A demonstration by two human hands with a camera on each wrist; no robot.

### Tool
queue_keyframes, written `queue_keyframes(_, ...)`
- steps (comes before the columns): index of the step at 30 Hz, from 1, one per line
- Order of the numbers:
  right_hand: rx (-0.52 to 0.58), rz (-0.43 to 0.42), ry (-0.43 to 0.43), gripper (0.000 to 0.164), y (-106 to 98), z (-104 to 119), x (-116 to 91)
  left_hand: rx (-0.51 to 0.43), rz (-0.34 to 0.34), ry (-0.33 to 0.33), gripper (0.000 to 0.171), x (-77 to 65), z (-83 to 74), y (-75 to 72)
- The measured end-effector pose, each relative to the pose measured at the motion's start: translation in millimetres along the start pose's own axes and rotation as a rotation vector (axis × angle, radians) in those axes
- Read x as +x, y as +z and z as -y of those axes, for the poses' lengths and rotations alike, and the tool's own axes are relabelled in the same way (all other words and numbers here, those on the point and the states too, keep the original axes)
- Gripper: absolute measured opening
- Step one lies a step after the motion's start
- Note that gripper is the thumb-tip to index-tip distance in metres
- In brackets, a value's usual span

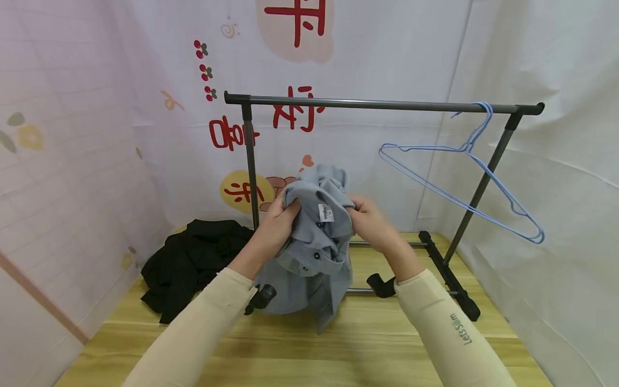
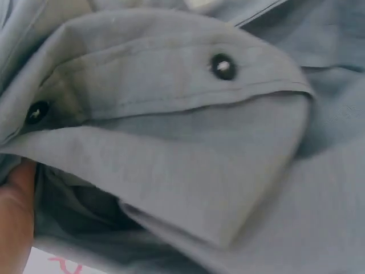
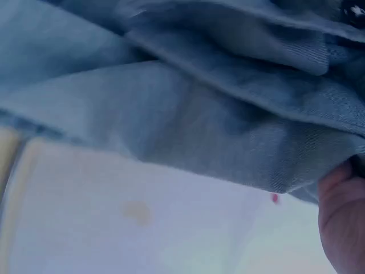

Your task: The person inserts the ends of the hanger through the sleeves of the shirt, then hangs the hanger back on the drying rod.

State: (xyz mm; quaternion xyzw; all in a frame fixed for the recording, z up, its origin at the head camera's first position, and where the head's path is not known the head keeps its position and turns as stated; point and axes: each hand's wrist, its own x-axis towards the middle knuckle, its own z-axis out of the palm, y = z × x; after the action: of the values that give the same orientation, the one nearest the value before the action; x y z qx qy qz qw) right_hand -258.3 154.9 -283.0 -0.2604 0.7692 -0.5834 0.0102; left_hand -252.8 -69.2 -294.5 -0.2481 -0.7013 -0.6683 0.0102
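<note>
A grey-blue button-up shirt (image 1: 309, 236) with dark buttons and a white neck label hangs bunched between my two hands, in front of the rack. My left hand (image 1: 279, 223) grips its collar area from the left, thumb over the cloth. On the opposite side my right hand (image 1: 372, 223) pinches the fabric near the label. Folded cloth with dark buttons (image 2: 223, 67) fills the left wrist view, where part of the left hand (image 2: 16, 214) shows at the edge. In the right wrist view, the right hand (image 3: 345, 220) holds the shirt's edge; most fingers are hidden by cloth.
A dark metal clothes rack (image 1: 377, 103) stands on the wooden table (image 1: 367, 344). Blue hangers (image 1: 469, 148) hang at its right end. A heap of black clothing (image 1: 195, 263) lies at the left. White printed cloth (image 1: 367, 48) surrounds the back and sides.
</note>
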Motion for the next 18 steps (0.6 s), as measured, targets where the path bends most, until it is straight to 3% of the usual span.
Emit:
queue_keyframes(3,-0.097,0.036,0.016,0.036,-14,5,2,-0.045,-0.035,-0.074,0.052,5.1,6.7,13.4)
queue_keyframes(7,-0.224,0.088,0.186,0.036,-19,-23,7,-0.031,-0.097,-0.311,0.055,0.0,36.7,18.4)
queue_keyframes(9,-0.291,0.094,0.263,0.039,-20,-50,6,0.103,-0.11,-0.39,0.054,-5.0,60.5,13.0)
queue_keyframes(11,-0.367,0.068,0.308,0.046,-21,-77,1,0.308,-0.097,-0.422,0.049,-13.0,84.2,1.8)
queue_keyframes(14,-0.512,-0.019,0.291,0.049,-20,-106,-11,0.519,-0.05,-0.458,0.038,-30.0,110.2,-21.8)
queue_keyframes(16,-0.598,-0.073,0.263,0.043,-18,-116,-19,0.594,0.003,-0.487,0.032,-41.8,119.3,-37.0)
queue_keyframes(18,-0.683,-0.062,0.235,0.037,-15,-120,-25,0.646,0.044,-0.525,0.037,-50.5,123.8,-48.9)
